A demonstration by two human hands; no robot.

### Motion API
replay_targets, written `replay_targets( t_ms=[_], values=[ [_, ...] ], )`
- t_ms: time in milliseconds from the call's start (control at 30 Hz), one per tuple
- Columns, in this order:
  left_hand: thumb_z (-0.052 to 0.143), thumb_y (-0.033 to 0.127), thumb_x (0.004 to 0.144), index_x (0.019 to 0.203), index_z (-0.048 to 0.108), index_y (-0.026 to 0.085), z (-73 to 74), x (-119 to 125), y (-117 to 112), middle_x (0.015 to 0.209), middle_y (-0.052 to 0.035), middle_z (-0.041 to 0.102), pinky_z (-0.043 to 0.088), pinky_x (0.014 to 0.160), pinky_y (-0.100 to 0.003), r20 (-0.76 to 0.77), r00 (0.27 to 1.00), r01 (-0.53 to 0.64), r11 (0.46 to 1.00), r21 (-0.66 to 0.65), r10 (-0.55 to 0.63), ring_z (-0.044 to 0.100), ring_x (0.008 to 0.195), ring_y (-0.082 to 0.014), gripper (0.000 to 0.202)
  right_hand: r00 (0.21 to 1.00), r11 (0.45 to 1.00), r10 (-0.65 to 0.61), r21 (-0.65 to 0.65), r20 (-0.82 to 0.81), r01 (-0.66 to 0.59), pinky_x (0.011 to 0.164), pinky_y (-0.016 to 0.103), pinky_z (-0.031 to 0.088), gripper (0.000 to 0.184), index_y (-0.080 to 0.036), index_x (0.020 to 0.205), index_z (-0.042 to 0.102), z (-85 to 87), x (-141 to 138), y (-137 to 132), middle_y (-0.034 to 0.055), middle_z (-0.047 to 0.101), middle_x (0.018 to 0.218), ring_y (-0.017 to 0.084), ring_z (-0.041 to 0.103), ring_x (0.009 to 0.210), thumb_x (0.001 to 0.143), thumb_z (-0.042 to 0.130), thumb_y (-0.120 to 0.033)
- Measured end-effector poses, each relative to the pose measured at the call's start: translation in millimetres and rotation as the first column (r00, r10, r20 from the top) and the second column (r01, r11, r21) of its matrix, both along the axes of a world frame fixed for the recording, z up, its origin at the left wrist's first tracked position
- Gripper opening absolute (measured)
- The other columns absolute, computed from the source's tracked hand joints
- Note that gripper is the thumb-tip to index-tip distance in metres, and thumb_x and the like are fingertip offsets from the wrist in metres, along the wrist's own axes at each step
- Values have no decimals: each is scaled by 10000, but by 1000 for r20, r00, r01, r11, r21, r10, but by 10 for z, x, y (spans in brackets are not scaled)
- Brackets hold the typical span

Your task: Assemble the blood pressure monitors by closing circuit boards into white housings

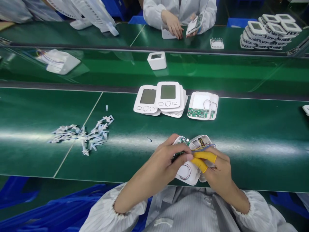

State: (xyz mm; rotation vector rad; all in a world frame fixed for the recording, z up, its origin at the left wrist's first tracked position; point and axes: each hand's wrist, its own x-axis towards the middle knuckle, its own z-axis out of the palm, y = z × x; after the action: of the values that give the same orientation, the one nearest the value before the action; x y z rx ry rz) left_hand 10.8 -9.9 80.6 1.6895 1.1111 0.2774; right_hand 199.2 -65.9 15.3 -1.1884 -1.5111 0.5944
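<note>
Near the front edge of the bench, my left hand (172,156) is closed on a white device housing (191,175) with a green circuit board (184,140) in it. A thin coiled wire (185,172) lies inside this housing. My right hand (218,166) wears yellow finger cots (205,157) on two fingers. Those fingertips meet my left fingertips at the board, pinching yellow and blue wires (202,148). The wires lead to a second white housing part (204,139), partly hidden beneath my right hand. My fingers cover the exact spot where the wires meet the board.
White devices with screens (168,93) lie stacked ahead, beside open housings with boards (199,106). Small pale connector pieces (94,135) are heaped at left. Across a raised middle strip holding a white box (156,60), a co-worker (180,16) handles a device near stacked units (270,32).
</note>
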Motion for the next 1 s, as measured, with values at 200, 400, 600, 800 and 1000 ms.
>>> replay_targets(
  t_ms=[200, 400, 600, 800, 1000],
  values=[
    [543, 486, 1035, 972, 747, 296, -40, 16, -5, 981, -28, 532, 449, 683, -300, -42, 999, -13, 999, 39, 15, 548, 840, -194, 286, 999, 1000, -1, 26, 42, 0, 611, 270, 583, 118, -226, 985, 792, -43, -23, -17, 14, 757, 807, 152, 720, 699, 927, 728, -148],
    [520, 504, 1037, 951, 755, 319, -59, 12, 8, 921, -48, 578, 474, 841, -351, -76, 997, -3, 998, 65, 8, 552, 1113, -281, 312, 999, 1000, -15, 5, 50, 15, 661, 284, 595, 116, -240, 992, 779, -45, -30, -23, 14, 777, 865, 157, 737, 750, 934, 730, -152],
    [583, 544, 994, 964, 771, 308, -81, 10, 11, 1012, -87, 637, 501, 822, -334, -65, 997, -33, 999, 41, 36, 475, 1346, -346, 304, 997, 998, -41, 51, 60, 38, 653, 285, 589, 142, -221, 991, 759, -51, -11, -16, 16, 744, 831, 150, 716, 729, 922, 726, -102],
    [569, 434, 1015, 930, 771, 281, -69, 31, 2, 941, -55, 573, 456, 664, -266, -27, 999, -44, 997, 56, 45, 577, 1024, -246, 267, 993, 991, -61, 121, 98, 49, 643, 295, 573, 137, -209, 989, 740, -72, -39, -10, 22, 727, 828, 154, 687, 724, 914, 734, -94],
    [589, 356, 1018, 965, 785, 270, -110, 32, -8, 965, -31, 576, 490, 737, -272, 39, 998, -55, 996, 73, 53, 585, 918, -185, 221, 994, 988, -13, 154, 105, -4, 680, 313, 556, 206, -176, 1035, 711, -62, -52, -3, 55, 725, 868, 167, 668, 771, 886, 729, -35]
  ],
)
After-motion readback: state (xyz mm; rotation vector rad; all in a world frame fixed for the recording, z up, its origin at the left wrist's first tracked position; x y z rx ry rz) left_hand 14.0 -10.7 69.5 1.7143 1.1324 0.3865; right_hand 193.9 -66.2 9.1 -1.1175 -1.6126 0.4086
